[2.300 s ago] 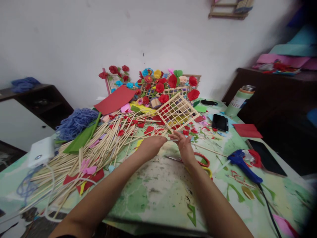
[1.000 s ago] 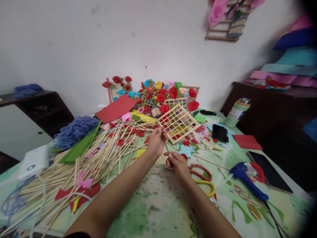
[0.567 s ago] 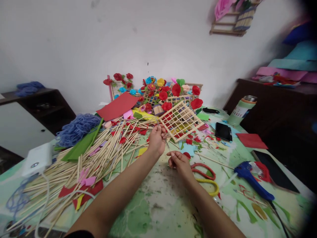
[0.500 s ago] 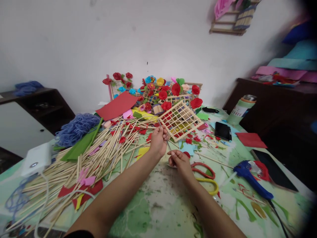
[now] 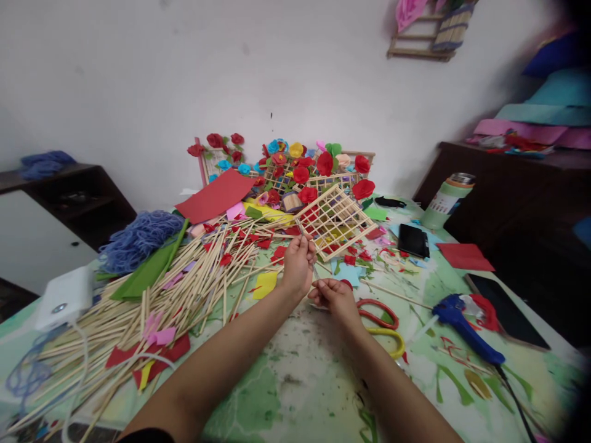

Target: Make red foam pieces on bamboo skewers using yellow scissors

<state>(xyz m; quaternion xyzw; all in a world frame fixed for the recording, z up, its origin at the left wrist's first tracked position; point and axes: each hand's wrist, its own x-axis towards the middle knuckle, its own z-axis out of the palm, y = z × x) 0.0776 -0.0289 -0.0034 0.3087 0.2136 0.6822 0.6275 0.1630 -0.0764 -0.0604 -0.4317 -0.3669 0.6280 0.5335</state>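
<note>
My left hand (image 5: pixel 298 261) is closed in a pinch on a thin greyish strand (image 5: pixel 316 271), too fine to tell whether it is yarn or wire. Lower and to the right, my right hand (image 5: pixel 336 299) pinches the same strand, so it spans the short gap between them. Just beyond my left hand lies a lattice of wooden sticks (image 5: pixel 336 223), tilted over paper scraps. Scissors with a red handle (image 5: pixel 379 314) and a yellow handle (image 5: pixel 392 342) lie beside my right wrist; their blades are mostly hidden.
Loose wooden sticks (image 5: pixel 203 277) and blue yarn (image 5: pixel 141 240) cover the left side. Paper flowers (image 5: pixel 302 174) stand along the wall. On the right are a blue glue gun (image 5: pixel 471 332), a black phone-like device (image 5: pixel 414 240), a dark tablet (image 5: pixel 508 312) and a bottle (image 5: pixel 447 202).
The view has shifted slightly. My hands stay nearly in place, both still pinching the strand; the gap between them looks slightly smaller.
</note>
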